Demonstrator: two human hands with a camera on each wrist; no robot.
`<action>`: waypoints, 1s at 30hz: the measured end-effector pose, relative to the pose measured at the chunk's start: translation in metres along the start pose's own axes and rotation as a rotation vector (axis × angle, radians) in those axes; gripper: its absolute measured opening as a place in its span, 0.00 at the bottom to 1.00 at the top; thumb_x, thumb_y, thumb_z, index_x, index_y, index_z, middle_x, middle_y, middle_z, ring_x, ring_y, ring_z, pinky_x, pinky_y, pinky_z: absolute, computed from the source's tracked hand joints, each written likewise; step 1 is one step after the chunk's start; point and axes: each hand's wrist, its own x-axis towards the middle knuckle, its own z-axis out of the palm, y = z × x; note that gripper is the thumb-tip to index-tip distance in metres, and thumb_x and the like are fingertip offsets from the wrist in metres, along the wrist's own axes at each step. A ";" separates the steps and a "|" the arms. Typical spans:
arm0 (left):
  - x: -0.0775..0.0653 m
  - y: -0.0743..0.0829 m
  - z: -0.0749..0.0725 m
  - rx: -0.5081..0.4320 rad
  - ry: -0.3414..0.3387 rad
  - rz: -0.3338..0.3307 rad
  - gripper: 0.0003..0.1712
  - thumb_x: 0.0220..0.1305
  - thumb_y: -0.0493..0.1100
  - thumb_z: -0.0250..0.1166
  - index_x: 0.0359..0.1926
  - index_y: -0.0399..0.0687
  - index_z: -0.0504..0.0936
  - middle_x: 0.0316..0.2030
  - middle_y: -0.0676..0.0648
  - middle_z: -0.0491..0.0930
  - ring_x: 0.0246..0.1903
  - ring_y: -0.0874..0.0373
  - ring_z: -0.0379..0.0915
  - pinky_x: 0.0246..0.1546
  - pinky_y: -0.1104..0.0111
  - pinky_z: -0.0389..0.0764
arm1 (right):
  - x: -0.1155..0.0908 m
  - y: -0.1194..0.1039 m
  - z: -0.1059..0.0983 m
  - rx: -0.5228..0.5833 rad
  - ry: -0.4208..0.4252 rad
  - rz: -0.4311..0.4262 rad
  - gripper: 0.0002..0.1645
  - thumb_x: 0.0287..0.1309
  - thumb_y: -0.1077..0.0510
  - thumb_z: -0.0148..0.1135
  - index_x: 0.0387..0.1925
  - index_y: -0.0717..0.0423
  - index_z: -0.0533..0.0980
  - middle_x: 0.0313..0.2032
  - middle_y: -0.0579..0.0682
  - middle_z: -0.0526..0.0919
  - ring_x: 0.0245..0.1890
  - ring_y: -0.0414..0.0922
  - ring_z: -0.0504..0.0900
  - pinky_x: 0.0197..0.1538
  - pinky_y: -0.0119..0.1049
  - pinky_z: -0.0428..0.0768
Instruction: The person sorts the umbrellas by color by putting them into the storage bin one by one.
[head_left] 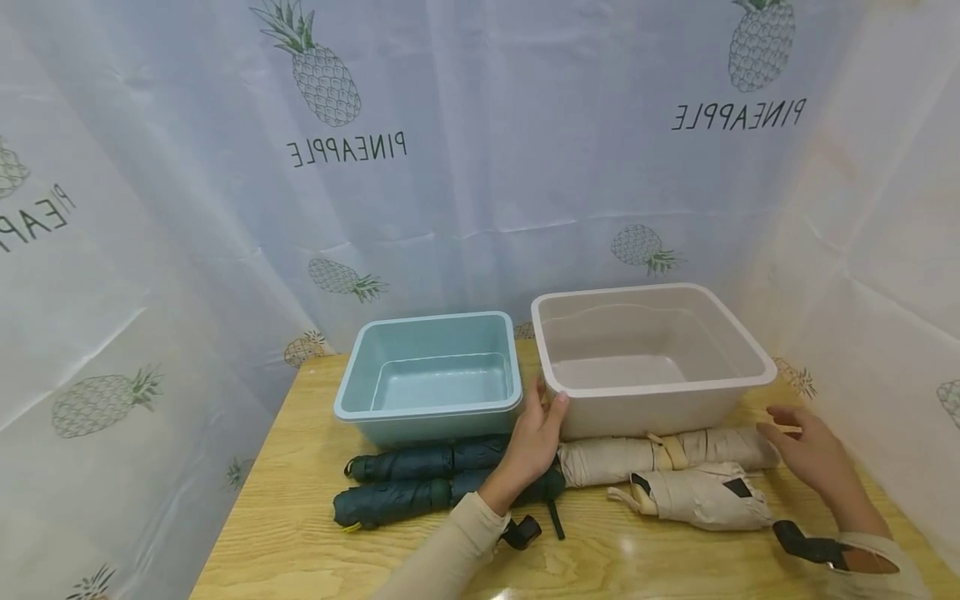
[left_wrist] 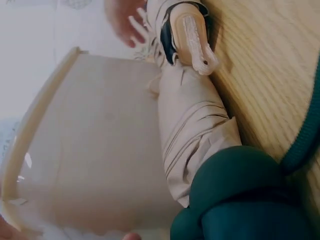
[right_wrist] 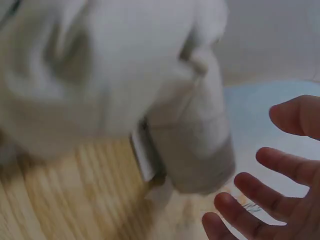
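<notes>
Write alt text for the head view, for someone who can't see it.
A person's left-hand grip touches the near left corner of a beige tub, and the open right-hand grip is near two rolled beige umbrellas. Dark rolled umbrellas lie on a wooden table before a blue tub to the left; pineapple-print cloth hangs behind.

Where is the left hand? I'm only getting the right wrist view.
Observer: The head view shows the left hand at the near left corner of the beige tub.
Operator: What stands next to that tub?
Observer: A blue tub, on its left in the head view.
Operator: And what's in front of the blue one?
Observer: Dark umbrellas, folded up and lying side by side.
</notes>
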 end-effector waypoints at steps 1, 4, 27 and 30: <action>0.002 0.000 0.001 -0.015 0.011 -0.001 0.44 0.80 0.62 0.45 0.81 0.41 0.44 0.78 0.34 0.55 0.72 0.40 0.65 0.69 0.47 0.68 | 0.002 0.005 0.000 0.004 -0.031 -0.014 0.35 0.76 0.50 0.50 0.67 0.78 0.62 0.60 0.85 0.67 0.55 0.82 0.71 0.40 0.52 0.81; 0.008 -0.001 0.004 -0.064 0.041 -0.020 0.45 0.80 0.63 0.44 0.82 0.43 0.42 0.79 0.36 0.53 0.75 0.42 0.59 0.73 0.48 0.62 | 0.005 0.016 0.002 0.026 -0.140 -0.056 0.36 0.77 0.52 0.50 0.68 0.80 0.59 0.60 0.87 0.65 0.56 0.83 0.70 0.40 0.42 0.79; 0.030 -0.007 0.012 -0.268 0.105 0.153 0.38 0.81 0.45 0.43 0.83 0.59 0.36 0.81 0.49 0.48 0.79 0.55 0.49 0.76 0.52 0.55 | 0.023 0.039 0.001 -0.037 -0.377 -0.286 0.42 0.55 0.57 0.73 0.65 0.74 0.66 0.52 0.67 0.78 0.41 0.32 0.77 0.37 0.32 0.76; 0.030 -0.007 0.012 -0.264 0.097 0.156 0.38 0.81 0.45 0.43 0.83 0.63 0.36 0.81 0.53 0.47 0.78 0.58 0.52 0.75 0.53 0.57 | 0.025 0.042 0.001 -0.027 -0.370 -0.284 0.40 0.54 0.58 0.74 0.62 0.74 0.68 0.50 0.62 0.79 0.38 0.28 0.75 0.36 0.31 0.76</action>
